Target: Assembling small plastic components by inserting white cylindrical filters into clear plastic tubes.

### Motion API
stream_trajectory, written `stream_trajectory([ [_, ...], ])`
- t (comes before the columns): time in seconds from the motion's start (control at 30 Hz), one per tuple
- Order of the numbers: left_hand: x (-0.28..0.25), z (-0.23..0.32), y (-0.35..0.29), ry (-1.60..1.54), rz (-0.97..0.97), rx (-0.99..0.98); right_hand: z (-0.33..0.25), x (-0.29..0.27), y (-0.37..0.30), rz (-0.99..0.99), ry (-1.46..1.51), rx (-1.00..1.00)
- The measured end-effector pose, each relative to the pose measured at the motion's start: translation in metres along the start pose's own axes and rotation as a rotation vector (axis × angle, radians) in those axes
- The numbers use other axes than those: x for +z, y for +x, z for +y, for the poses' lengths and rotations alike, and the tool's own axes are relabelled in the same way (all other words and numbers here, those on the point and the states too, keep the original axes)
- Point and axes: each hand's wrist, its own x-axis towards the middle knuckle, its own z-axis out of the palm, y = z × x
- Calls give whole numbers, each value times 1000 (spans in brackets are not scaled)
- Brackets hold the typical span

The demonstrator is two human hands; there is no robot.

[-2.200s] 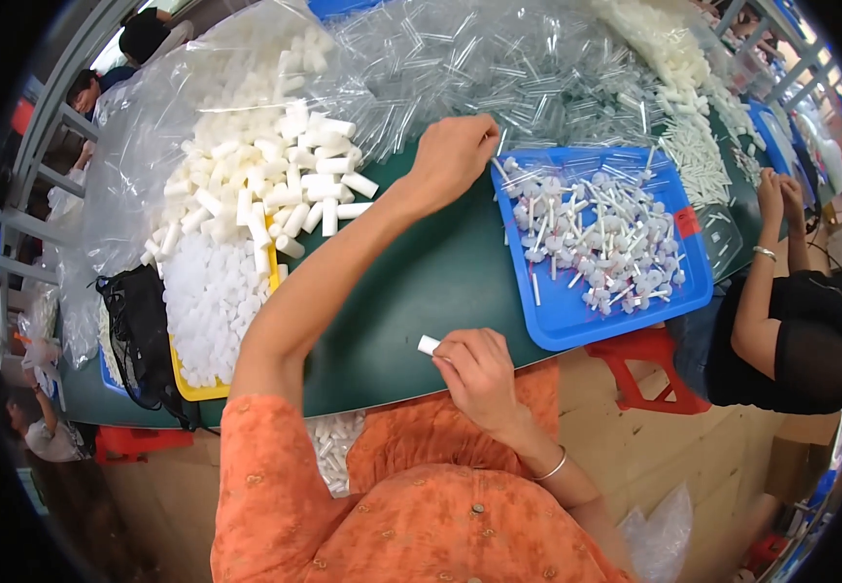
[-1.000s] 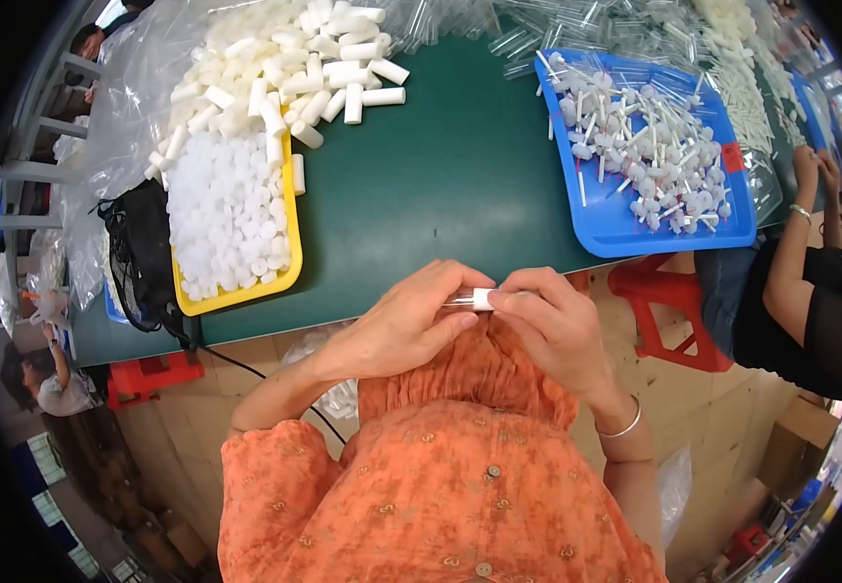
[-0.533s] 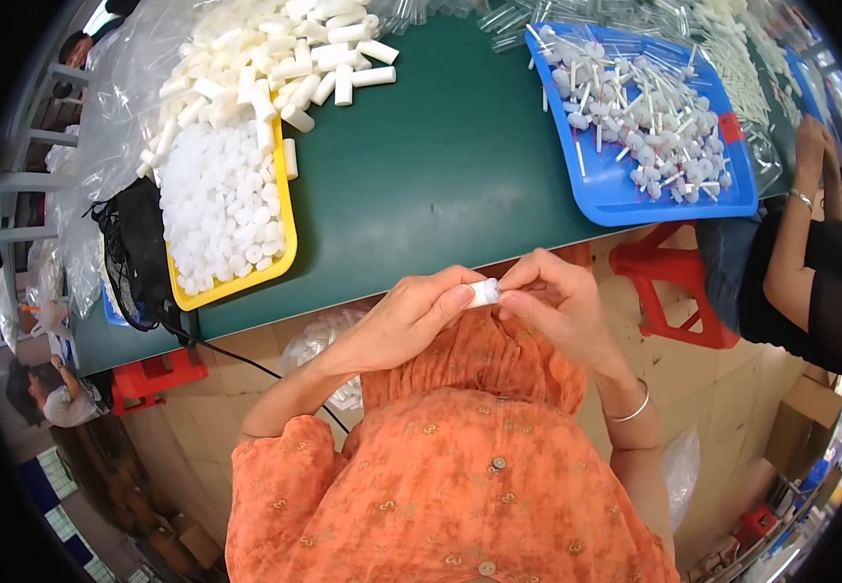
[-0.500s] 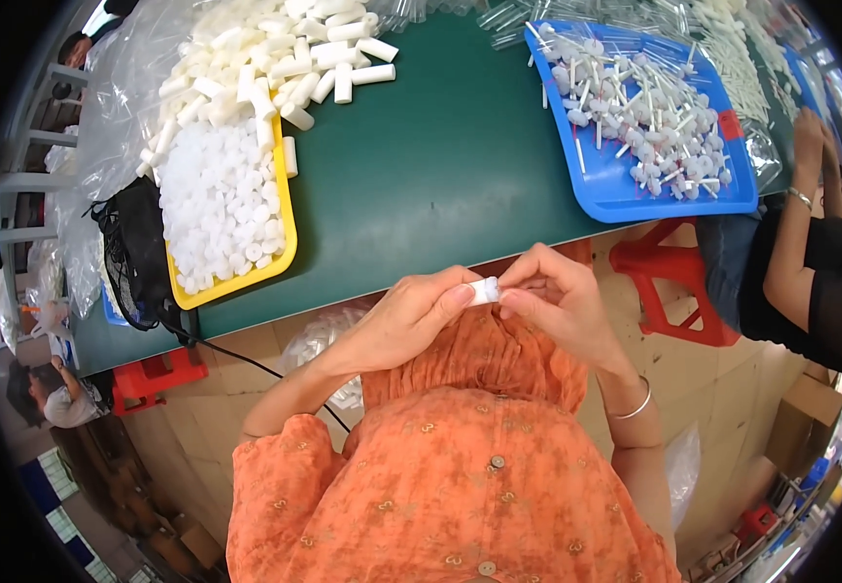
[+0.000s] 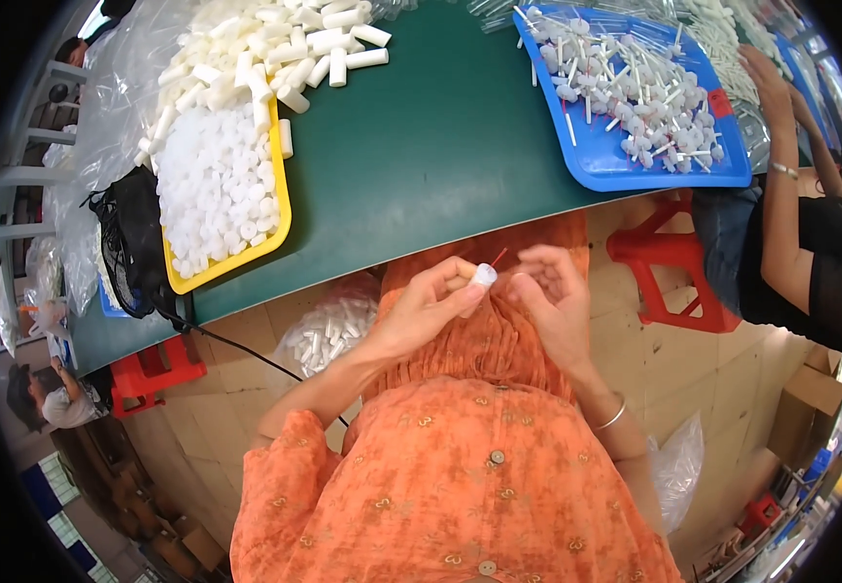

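My left hand [image 5: 428, 303] pinches a small white plastic cap [image 5: 482, 278] between thumb and fingers, held over my lap below the edge of the green table [image 5: 421, 146]. A thin red stem [image 5: 498, 257] pokes up from the cap. My right hand [image 5: 552, 296] is just to the right of the cap, fingers curled and pinched close to it; whether it touches the stem I cannot tell. Both hands sit in front of my orange top.
A yellow tray [image 5: 280, 209] of white caps stands at the table's left, with loose white tubes [image 5: 285, 49] behind it. A blue tray [image 5: 635, 165] of finished sticks lies at the right. Another person's arm [image 5: 780, 194] reaches in at far right. A bag of tubes [image 5: 328, 330] hangs under the table.
My left hand came back from the blue tray to meet the right over my lap. The cap now has a red stem showing, and my right hand has drawn slightly away from it.
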Motion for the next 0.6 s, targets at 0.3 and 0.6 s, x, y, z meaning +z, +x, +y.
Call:
stream_trajectory([
  [0.3,27,1,33,-185,272,-182,19,37,4,192,632,300],
  [0.6,21,10,41,-372,197,-143,1,39,19,191,945,440],
])
